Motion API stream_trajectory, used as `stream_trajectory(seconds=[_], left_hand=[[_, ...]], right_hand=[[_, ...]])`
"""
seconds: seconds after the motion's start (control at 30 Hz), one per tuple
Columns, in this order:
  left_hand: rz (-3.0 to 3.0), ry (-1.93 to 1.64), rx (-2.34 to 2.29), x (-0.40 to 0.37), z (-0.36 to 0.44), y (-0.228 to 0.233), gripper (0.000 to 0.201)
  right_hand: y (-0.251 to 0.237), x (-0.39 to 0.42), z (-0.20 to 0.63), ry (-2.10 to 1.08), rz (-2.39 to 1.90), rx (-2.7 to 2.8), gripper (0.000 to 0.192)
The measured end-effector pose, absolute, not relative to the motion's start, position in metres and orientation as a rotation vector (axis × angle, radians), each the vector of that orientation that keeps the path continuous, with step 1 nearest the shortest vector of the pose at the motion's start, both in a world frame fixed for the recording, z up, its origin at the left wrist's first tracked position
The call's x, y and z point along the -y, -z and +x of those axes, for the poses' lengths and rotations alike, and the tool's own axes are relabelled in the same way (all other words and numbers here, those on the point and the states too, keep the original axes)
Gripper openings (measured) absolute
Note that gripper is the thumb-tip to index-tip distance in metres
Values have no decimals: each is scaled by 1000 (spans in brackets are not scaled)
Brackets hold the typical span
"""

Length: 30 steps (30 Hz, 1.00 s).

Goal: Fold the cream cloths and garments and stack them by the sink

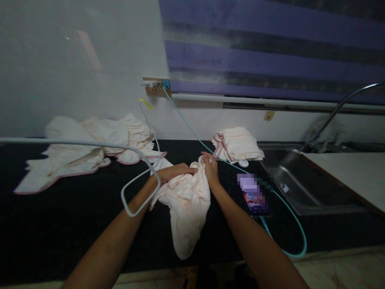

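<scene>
A cream cloth garment [189, 204] lies bunched on the black counter in front of me, its rounded lower end reaching toward the counter's front edge. My right hand [210, 170] is closed, pinching a gathered fold at the garment's upper right. From the left, my left hand [177, 172] grips the upper part, its fingers pointing toward the right hand and partly hidden in the folds. A white cable [155, 176] crosses in front of my left wrist, close to the camera.
Cream garments with pink trim [90, 140] are heaped at the back left. A folded cream stack [242, 144] sits by the wall. A phone [254, 196] with a teal cable [296, 220] lies to the right, near a steel sink [300, 182]. A power outlet [156, 87] is on the wall.
</scene>
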<state>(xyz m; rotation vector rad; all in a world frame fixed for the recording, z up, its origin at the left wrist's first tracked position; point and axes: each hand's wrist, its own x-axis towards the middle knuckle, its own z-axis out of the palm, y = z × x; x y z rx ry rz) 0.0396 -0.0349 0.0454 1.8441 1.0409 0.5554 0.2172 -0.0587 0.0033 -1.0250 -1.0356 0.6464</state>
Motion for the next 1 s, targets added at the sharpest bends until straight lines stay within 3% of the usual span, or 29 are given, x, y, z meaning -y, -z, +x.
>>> stream_trajectory(seconds=[0.2, 0.33, 0.57, 0.8, 1.0], left_hand=[[1978, -652, -1077, 19, 38, -45, 56], [2260, -747, -1317, -2, 24, -33, 46], [2485, -496, -1364, -11, 18, -19, 44], [2398, -607, -1253, 5, 31, -32, 33], [2200, -636, -1139, 13, 34, -38, 26]], right_hand=[[0, 57, 215, -697, -1055, 1074, 39], [0, 57, 214, -700, -1077, 1063, 44], [1, 58, 214, -754, -1150, 1082, 69], [5, 54, 217, -482, -1224, 1065, 30], [7, 53, 215, -341, -1237, 1118, 13]])
